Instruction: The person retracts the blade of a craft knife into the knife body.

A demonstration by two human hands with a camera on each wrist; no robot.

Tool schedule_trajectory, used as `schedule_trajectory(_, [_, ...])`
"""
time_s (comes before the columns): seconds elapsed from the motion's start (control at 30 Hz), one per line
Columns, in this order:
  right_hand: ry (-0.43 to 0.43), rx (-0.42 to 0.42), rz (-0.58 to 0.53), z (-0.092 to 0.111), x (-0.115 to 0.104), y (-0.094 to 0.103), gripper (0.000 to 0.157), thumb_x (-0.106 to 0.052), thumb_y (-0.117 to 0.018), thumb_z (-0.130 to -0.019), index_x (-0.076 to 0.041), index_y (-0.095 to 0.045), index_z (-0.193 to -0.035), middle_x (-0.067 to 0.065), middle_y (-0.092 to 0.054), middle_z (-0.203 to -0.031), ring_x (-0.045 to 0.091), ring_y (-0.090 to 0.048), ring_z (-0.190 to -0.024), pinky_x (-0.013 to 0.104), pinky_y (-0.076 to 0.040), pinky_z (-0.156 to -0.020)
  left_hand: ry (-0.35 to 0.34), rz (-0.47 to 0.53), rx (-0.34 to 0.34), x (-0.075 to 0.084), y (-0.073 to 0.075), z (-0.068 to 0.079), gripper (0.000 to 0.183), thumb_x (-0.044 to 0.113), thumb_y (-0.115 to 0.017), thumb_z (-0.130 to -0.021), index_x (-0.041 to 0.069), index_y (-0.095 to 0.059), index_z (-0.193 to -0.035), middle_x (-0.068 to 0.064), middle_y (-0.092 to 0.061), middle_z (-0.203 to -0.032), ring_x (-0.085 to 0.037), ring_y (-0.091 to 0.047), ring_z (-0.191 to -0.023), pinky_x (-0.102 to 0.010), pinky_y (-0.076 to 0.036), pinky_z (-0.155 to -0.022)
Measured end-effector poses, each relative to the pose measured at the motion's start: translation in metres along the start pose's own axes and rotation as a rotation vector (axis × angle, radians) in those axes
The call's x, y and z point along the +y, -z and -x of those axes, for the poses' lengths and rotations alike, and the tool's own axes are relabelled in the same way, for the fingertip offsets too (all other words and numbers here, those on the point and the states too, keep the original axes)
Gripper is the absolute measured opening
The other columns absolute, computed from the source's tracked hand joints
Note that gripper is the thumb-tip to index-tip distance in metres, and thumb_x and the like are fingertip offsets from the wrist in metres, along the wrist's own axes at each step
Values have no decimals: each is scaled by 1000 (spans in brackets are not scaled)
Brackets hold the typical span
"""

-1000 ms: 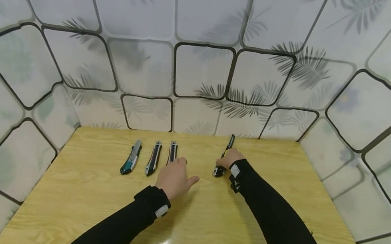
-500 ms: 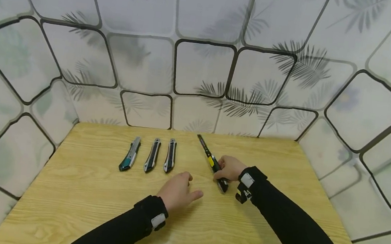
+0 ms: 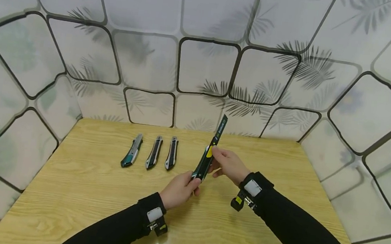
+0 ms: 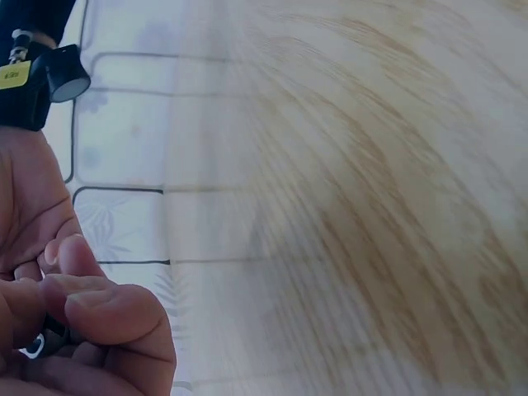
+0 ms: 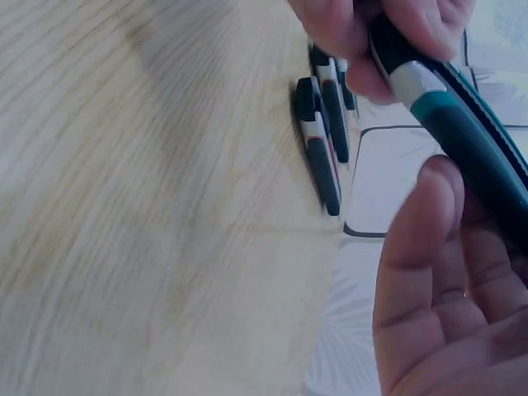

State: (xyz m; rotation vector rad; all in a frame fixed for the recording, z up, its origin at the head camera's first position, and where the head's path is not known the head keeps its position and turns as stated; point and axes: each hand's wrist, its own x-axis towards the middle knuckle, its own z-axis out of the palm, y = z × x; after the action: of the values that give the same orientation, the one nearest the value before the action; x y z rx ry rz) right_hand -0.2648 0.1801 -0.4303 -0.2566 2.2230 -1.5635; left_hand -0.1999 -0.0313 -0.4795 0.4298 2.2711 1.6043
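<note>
A utility knife (image 3: 203, 166) with a dark green body, a yellow patch and a long black strip at its top end is raised between both hands, tilted to the upper right. My left hand (image 3: 177, 191) pinches its lower end between thumb and fingers. My right hand (image 3: 231, 167) holds it higher up, thumb at the yellow patch. In the right wrist view, the knife's teal and silver handle (image 5: 466, 136) runs from the left hand's fingers (image 5: 330, 29) past the right hand (image 5: 450, 305). In the left wrist view, my left hand's fingers (image 4: 124, 330) mostly hide the knife.
Three more utility knives lie in a row on the wooden table (image 3: 75, 189): a teal and grey one (image 3: 132, 151), a black and silver one (image 3: 154, 153), and a similar one (image 3: 171, 154) nearest the hands. Patterned curtains (image 3: 144, 60) enclose the back and sides.
The right hand has picked the knife up off the table and brought it left toward me. The left hand, earlier loose beside the row, now pinches its lower end.
</note>
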Motion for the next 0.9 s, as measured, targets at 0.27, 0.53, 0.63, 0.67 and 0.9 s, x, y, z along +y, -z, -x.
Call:
schedule_trajectory(0.27, [-81,54,-89,-1,6,0,52,-48,-46,-115,-3,-72,-119,-2,-74,-86,24,-72,-89,31,-57,-74,-7,-68,11,-4,-2,3,30,21,-47,-116,1,-60,-98,1,-54,-77,-12,-41,-59,-23,-32,-54])
schedule_trajectory(0.53, [-171,62,-149,0,-1,4,49,-54,-51,-111,-12,-75,-120,-6,-75,-95,17,-68,-89,29,-48,-76,-40,-104,-15,9,0,-5,30,25,-44,-118,4,-57,-101,2,-51,-75,-11,-42,-57,-23,-34,-53])
schedule_trajectory(0.63, [-131,86,-137,0,-9,2,57,-63,-46,-110,-13,-74,-107,-3,-72,-87,18,-67,-86,31,-48,-75,-63,-124,-22,14,1,-8,29,24,-44,-118,3,-56,-103,1,-50,-76,-11,-42,-58,-24,-34,-54])
schedule_trajectory(0.67, [-121,98,-129,0,-11,1,59,-65,-45,-110,-13,-73,-104,-3,-72,-84,19,-67,-85,31,-49,-74,-64,-131,-24,15,1,-8,29,24,-44,-118,2,-56,-102,1,-50,-75,-11,-41,-58,-24,-34,-54])
schedule_trajectory(0.9, [-173,154,-176,1,-10,-1,52,-58,-48,-111,-13,-74,-103,-1,-71,-81,21,-68,-85,31,-50,-73,-30,-130,-50,10,0,-6,28,22,-44,-118,3,-56,-102,1,-48,-75,-12,-40,-59,-24,-33,-55])
